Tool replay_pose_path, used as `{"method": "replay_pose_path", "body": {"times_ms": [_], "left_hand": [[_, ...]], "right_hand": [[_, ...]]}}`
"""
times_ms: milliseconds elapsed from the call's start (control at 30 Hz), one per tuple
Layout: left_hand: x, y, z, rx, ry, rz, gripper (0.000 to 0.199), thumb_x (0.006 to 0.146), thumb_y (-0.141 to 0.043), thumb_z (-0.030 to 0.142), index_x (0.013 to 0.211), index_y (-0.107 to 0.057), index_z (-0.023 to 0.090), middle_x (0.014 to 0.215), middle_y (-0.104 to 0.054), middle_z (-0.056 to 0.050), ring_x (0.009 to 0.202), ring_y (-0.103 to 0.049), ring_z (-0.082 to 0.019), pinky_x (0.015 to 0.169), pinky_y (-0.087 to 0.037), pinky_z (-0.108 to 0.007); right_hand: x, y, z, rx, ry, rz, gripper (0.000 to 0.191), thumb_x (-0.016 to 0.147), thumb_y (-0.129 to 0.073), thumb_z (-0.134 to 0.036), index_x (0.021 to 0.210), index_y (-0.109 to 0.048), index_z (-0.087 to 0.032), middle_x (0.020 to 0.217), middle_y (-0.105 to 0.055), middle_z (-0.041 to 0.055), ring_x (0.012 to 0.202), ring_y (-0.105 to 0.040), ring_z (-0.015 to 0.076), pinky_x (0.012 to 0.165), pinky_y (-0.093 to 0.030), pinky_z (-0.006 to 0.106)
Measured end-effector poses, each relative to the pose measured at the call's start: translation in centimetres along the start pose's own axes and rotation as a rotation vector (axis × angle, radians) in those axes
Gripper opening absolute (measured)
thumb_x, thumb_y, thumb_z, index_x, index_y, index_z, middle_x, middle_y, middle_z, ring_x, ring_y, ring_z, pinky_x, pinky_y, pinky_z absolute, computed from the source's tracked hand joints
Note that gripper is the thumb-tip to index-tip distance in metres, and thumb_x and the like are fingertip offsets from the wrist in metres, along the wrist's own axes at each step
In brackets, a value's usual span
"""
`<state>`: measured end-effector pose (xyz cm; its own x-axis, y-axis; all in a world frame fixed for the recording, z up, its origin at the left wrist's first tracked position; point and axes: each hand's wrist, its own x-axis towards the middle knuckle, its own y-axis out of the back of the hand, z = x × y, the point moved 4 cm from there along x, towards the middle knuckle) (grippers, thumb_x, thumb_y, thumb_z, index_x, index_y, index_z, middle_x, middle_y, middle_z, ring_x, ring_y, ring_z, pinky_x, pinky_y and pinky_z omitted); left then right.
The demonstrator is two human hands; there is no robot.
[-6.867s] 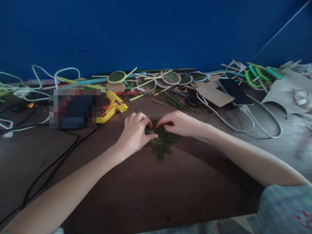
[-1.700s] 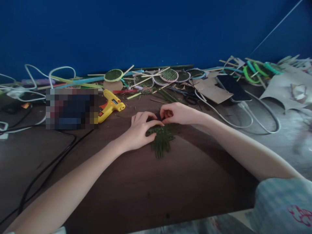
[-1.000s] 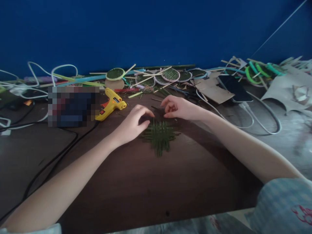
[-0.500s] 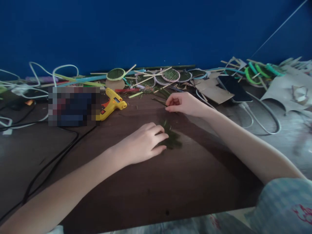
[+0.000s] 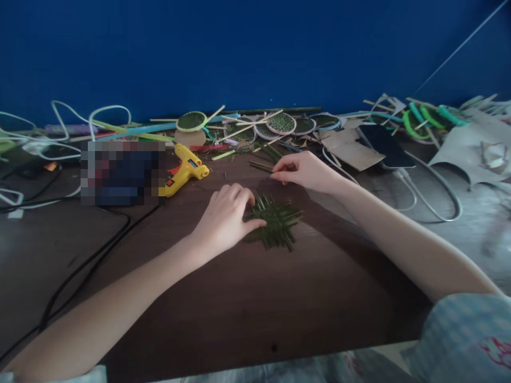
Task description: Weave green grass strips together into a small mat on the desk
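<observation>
A small woven mat of dark green leaf strips [image 5: 279, 219] lies on the brown table, its loose strip ends sticking out on all sides. My left hand [image 5: 225, 215] rests at the mat's left edge, thumb and fingers apart, with the thumb tip over the weave. Farther back, my right hand [image 5: 301, 169] has thumb and index finger pinched at the end of a thin green strip [image 5: 261, 166]. Other green strips [image 5: 273, 152] lie just behind those fingers.
A yellow glue gun [image 5: 186, 169] lies at the left, beside a blurred-out patch. Round woven pieces with coloured rims [image 5: 280, 123] and loose sticks line the blue wall. A phone [image 5: 385, 146] with a white cable lies right, near cardboard [image 5: 351, 149]. Black cords [image 5: 91, 260] cross the left side.
My left hand has shifted left and slightly back, its thumb and fingers spread wider, and more of the woven mat shows. My right hand stays almost where it was.
</observation>
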<state>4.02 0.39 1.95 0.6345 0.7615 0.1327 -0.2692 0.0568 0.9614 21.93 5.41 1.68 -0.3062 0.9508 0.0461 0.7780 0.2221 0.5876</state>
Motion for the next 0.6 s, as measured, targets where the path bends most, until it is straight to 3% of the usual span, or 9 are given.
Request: {"method": "replay_pose_path", "body": {"times_ms": [167,333,600], "left_hand": [[0.0,-0.6,-0.4,0.02,0.025,-0.001,0.038,0.07,-0.068,0.043,0.087,-0.048,0.016,0.087,-0.052,-0.006,0.085,-0.048,-0.024,0.071,-0.038,-0.034],[0.5,-0.1,-1.4,0.007,0.059,0.001,0.043,0.065,-0.07,0.046,0.087,-0.049,0.016,0.088,-0.05,-0.005,0.088,-0.047,-0.025,0.074,-0.036,-0.036],[0.6,-0.5,-2.4,0.011,0.153,0.015,0.044,0.066,-0.069,0.048,0.092,-0.053,0.016,0.096,-0.048,-0.007,0.097,-0.044,-0.028,0.082,-0.035,-0.041]], "right_hand": [[0.0,-0.3,0.1,-0.007,0.0,-0.009,0.019,0.07,-0.062,-0.035,0.072,-0.064,-0.016,0.06,-0.06,0.0012,0.055,-0.054,0.0117,0.056,-0.042,0.028],[-0.2,-0.1,-0.4,-0.048,-0.006,-0.015,0.018,0.072,-0.061,-0.033,0.075,-0.067,-0.016,0.059,-0.06,0.0009,0.055,-0.054,0.0113,0.055,-0.041,0.026],[-0.3,-0.2,-0.1,-0.016,-0.065,-0.045,0.016,0.069,-0.063,-0.031,0.072,-0.064,-0.016,0.059,-0.06,0.001,0.053,-0.053,0.0107,0.054,-0.04,0.026]]}}
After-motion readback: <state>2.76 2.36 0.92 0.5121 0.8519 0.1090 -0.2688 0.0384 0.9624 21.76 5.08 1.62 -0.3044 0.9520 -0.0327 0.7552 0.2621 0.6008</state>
